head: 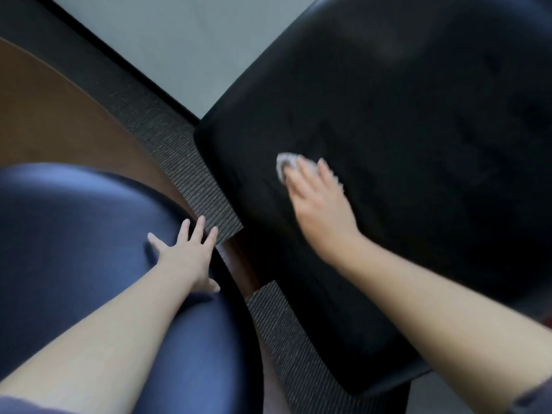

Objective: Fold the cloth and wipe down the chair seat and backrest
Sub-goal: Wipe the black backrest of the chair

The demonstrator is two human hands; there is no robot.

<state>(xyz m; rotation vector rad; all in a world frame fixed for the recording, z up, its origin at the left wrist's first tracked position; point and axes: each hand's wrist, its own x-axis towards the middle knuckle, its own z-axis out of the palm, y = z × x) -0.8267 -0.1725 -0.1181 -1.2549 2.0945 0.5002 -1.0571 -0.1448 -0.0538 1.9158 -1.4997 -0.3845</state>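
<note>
We look through one wide-angle camera worn on the head, which faces forward and tilts steeply down, so the left forearm (pixel 119 324) and right forearm (pixel 433 294) run in from the bottom edge. We sit close above the scene: the black chair (pixel 418 130) fills the right half, a blue padded surface (pixel 74 234) the lower left, and carpet (pixel 191 174) runs diagonally between them.
</note>
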